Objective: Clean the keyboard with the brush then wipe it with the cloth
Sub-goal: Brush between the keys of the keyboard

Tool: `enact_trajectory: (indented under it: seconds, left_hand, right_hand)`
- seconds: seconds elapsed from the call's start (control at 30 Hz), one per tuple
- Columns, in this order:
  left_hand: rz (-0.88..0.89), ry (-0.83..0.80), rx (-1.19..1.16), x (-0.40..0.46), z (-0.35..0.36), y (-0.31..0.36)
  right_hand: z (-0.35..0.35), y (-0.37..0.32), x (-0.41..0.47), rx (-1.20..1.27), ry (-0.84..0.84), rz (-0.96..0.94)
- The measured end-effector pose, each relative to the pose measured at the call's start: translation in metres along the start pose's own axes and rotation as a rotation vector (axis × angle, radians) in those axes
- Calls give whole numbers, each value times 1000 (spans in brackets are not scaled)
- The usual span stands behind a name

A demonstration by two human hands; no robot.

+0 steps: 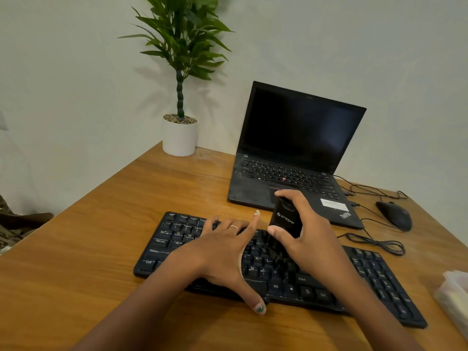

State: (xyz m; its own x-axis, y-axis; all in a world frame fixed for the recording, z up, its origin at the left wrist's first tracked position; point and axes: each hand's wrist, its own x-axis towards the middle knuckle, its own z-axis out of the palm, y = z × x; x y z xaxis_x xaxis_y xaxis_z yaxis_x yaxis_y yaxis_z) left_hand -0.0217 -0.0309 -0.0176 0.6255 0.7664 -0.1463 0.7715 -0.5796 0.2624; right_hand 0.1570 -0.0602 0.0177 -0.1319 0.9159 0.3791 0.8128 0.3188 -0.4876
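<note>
A black keyboard (374,274) lies across the wooden desk (101,239) in front of me. My left hand (222,252) rests flat on its left half, fingers spread and straight, thumb over the front edge. My right hand (311,236) grips a black brush (286,221) with white lettering, held upright over the keyboard's middle. Its dark bristles touch the keys just below the handle. A pale folded cloth (453,297) lies at the right edge of the view.
An open black laptop (296,158) stands behind the keyboard. A black mouse (395,215) and looped cables (377,243) lie to the right. A potted plant (180,134) stands at the desk's back corner by the wall.
</note>
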Motion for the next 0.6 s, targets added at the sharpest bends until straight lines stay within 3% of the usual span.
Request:
enact_trajectory:
  seconds: [0.1, 0.3, 0.5, 0.6]
  left_hand:
    - [3, 0, 6, 0, 0, 1]
    - [-2, -9, -5, 0, 0, 1]
    - [0, -10, -13, 0, 0, 0]
    - [-1, -8, -14, 0, 0, 0]
  right_hand:
    - [-5, -3, -4, -49, -25, -15]
    - [11, 5, 7, 17, 130, 36]
    - [-2, -9, -7, -14, -62, -20]
    - [-2, 0, -3, -21, -11, -3]
